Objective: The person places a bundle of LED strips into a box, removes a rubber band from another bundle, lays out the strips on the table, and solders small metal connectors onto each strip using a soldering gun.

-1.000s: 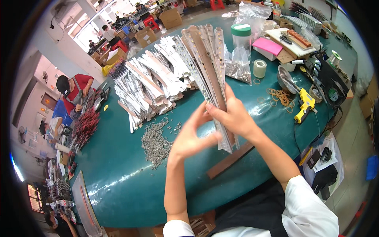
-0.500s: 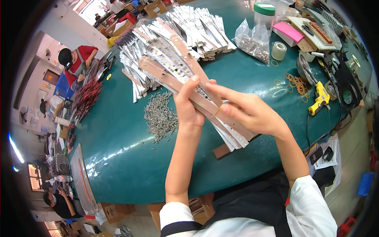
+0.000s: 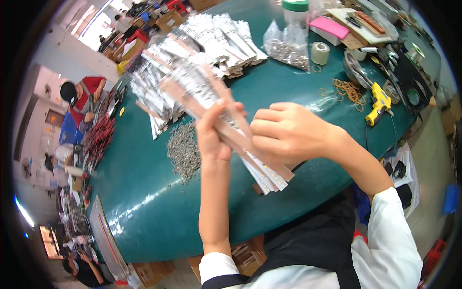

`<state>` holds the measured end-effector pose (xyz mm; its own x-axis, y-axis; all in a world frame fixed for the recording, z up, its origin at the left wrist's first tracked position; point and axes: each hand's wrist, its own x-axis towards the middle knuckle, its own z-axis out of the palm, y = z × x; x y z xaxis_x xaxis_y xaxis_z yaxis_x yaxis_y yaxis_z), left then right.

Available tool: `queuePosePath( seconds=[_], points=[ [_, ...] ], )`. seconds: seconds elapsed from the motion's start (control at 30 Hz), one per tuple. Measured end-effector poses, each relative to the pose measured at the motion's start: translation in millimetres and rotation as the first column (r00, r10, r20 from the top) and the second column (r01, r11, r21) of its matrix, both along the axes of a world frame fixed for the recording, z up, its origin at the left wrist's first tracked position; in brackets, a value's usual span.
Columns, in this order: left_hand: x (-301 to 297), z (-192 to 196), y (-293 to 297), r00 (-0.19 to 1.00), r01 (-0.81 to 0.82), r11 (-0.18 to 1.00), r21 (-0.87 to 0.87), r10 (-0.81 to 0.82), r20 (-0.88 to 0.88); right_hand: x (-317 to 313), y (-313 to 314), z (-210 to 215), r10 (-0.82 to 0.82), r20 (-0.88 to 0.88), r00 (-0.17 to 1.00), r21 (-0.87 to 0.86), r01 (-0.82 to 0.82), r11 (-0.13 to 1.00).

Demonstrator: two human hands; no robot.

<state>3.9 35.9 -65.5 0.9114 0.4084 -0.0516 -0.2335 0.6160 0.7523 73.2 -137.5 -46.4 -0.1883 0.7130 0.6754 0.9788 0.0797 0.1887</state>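
Both hands on one bundle of flat strips (image 3: 226, 120), held up off the green table (image 3: 144, 192). Left hand (image 3: 214, 137) grips the bundle from its left side, fingers curled round the stack, thumb side toward the camera. Right hand (image 3: 288, 132) is closed over the same bundle from the right, fingers folded across the top face, knuckles up; the two hands sit just beside each other, nearly touching. The bundle runs diagonally: far end fans out up and left beyond the left hand and is motion-blurred, near end sticks out below the right hand, showing stacked white edges. Below and left of the left hand, on the table, a loose pile of small metal parts (image 3: 183, 149). Beyond the hands, more stacks of silver strips (image 3: 192, 53) spread across the table. Right of the right hand: yellow glue gun (image 3: 378, 103), scattered rubber bands (image 3: 346, 89), a tape roll (image 3: 320, 52), a clear bag of small parts (image 3: 288, 45). Far left, another person in red (image 3: 84, 98) at a separate bench.
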Motion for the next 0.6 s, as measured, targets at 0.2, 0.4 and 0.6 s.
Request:
queuePosePath(
  seconds=[0.2, 0.4, 0.6],
  points=[
    [-14.4, -8.8, 76.0, 0.967, -0.175, 0.98, -0.092, 0.188, 0.174, -5.4, -57.6, -25.4, 0.041, -0.706, 0.707, -0.173, -0.228, 0.958],
    [-33.6, 16.4, 72.5, 0.844, -0.507, 0.843, 0.182, 0.443, 0.301, 67.9, -127.7, -84.7, -0.708, -0.544, 0.45, -0.251, 0.718, 0.649],
    [-22.6, -16.7, 36.0, 0.877, -0.48, 0.413, 0.774, 0.259, 0.405, 70.0, -209.4, -84.1, -0.732, -0.628, -0.266, -0.427, 0.903, 0.038]
  ],
)
